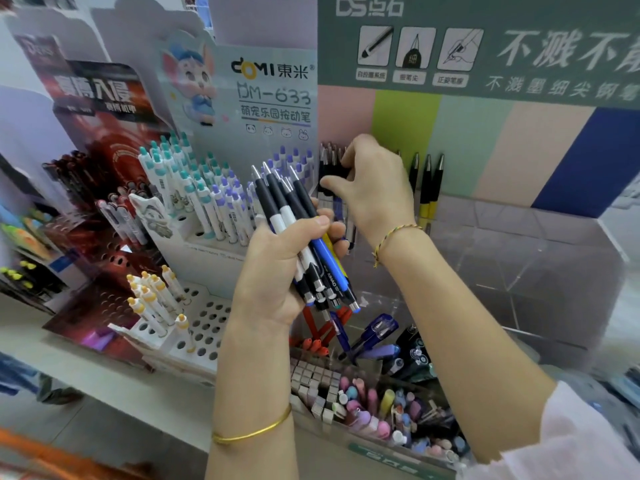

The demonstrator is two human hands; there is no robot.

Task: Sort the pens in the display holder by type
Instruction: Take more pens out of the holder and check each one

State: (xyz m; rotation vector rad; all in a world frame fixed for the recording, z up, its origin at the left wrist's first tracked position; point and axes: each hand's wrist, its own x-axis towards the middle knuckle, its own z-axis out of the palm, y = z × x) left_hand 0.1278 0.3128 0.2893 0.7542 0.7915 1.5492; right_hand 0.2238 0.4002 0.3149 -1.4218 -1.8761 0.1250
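Gripping pen bundle (275, 200), left hand (277, 275) sits below right hand (375, 183), apparently pinching black pens (326, 161).

A pale shelf (104, 386) carries a red card display (100, 306), a white perforated pen stand (207, 323) and a clear acrylic holder (519, 271).

The green header card (485, 57) at the back right of the shelf (104, 382) carries the logo "DS点石" at its top left. Below that are large white characters beginning "不溅不", cut off at the picture's edge, and a smaller line starting "不溅墨细尖钢". The captions under its three icons are too blurred to read. The pale card (273, 109) at the shelf's back middle reads "domi 東米", "DM-633" and "萌宠乐园按动笔". The dark red card (97, 98) toward the left edge shows "赛博入侵", with smaller blurred characters below. A blue pen (330, 268) in the left hand (273, 271) bears white lettering too small to make out.
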